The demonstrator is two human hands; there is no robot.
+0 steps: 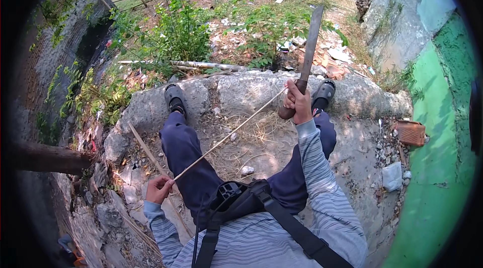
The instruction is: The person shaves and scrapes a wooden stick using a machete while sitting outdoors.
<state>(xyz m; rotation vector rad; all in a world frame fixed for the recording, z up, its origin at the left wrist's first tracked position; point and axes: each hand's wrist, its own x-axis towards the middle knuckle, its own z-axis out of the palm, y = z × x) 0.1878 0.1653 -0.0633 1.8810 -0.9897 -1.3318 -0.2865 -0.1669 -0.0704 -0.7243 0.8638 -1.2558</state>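
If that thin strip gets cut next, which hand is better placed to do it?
Probably the right hand: it holds the long knife by its handle, blade pointing forward. The left hand pinches the thin strip, so it seems better suited to steadying.

– What does the right grip (300,101) hold?
– A machete (307,60), raised. Its long, dark-grey blade (312,39) broadens toward a slanted tip that points away from the body, leaning slightly right. The brown handle (287,113) ends in a rounded butt.
– And the other thing?
– A thin pale stick (229,135), nearly straight, slanting from the left grip (159,189) up to the right one.
– Where does its far end sit?
– At the right fingers, below the blade. Whether it touches the handle, I can't tell.
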